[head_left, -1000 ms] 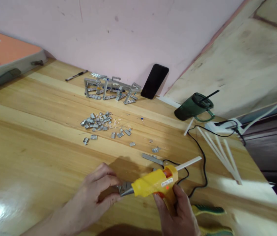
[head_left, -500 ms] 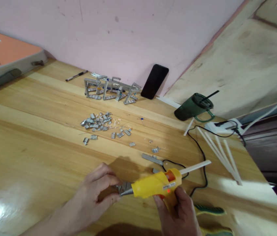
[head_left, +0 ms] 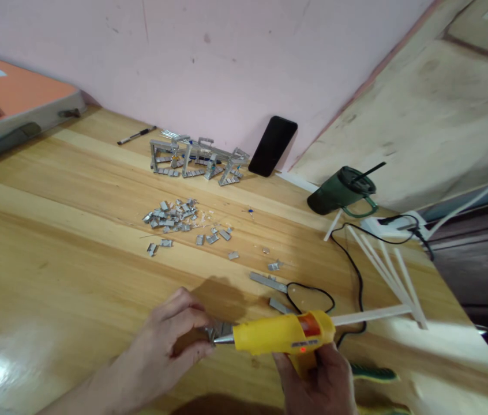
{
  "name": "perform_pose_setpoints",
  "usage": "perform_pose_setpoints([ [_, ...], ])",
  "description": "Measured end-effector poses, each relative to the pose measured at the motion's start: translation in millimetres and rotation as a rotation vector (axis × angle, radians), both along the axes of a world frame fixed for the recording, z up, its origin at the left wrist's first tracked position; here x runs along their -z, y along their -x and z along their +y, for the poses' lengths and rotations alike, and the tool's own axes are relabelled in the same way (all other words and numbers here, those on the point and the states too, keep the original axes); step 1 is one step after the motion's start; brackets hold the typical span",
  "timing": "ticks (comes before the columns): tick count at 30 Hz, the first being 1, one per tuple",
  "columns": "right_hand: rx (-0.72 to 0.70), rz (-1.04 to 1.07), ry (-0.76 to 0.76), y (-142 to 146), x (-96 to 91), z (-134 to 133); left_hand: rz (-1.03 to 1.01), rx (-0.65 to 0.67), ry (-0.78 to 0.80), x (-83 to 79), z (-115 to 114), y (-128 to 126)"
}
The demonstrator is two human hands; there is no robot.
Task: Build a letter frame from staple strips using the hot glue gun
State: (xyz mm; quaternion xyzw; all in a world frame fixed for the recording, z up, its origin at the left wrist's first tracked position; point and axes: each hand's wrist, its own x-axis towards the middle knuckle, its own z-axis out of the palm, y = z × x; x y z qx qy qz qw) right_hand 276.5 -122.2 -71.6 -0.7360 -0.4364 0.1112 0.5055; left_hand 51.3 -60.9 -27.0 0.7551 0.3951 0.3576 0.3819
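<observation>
My right hand (head_left: 315, 377) is wrapped round the handle of a yellow hot glue gun (head_left: 270, 334), which has a small red light lit. A white glue stick (head_left: 369, 314) runs out of its back end. The gun's metal nozzle points left, at a small grey metal piece (head_left: 220, 331) pinched between the thumb and fingers of my left hand (head_left: 175, 328). Whether the nozzle touches the piece I cannot tell. My fingers partly hide it. Just beyond the gun lie a flat grey strip (head_left: 267, 281) and a short grey piece (head_left: 279, 305).
Small grey metal pieces (head_left: 170, 216) lie heaped mid-table. Behind them stand grey metal frames (head_left: 196, 158) and a leaning phone (head_left: 272, 146). To the right are a green mug (head_left: 342, 190), white glue sticks (head_left: 386, 268), a black cable (head_left: 359, 271) and a power strip (head_left: 395, 223). Green-yellow handles (head_left: 374, 373) lie near my right hand.
The glue gun has turned in my right hand, its back end now lower and farther right, the glue stick nearer level. My left hand stays almost still with the metal piece.
</observation>
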Motion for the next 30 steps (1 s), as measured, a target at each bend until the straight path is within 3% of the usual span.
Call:
perform_pose_setpoints([
  [9,0.016,0.077,-0.041,-7.1,9.9,-4.4,-0.015,-0.005,-0.008,0.3,0.2,0.5],
  [15,-0.006,0.132,-0.155,-0.1,-2.0,2.7,-0.005,-0.003,-0.023,0.7,0.8,-0.6],
  [20,-0.113,0.216,-0.015,-5.4,-13.1,4.4,0.007,0.001,-0.039,-4.0,1.5,-1.8],
  [26,-0.027,0.264,-0.06,-5.8,-12.0,0.5,-0.009,-0.01,-0.052,-2.0,1.3,-2.7],
  [30,-0.113,0.179,-0.137,-6.3,-10.5,1.1,0.0,-0.008,-0.047,-4.0,1.7,-2.9],
])
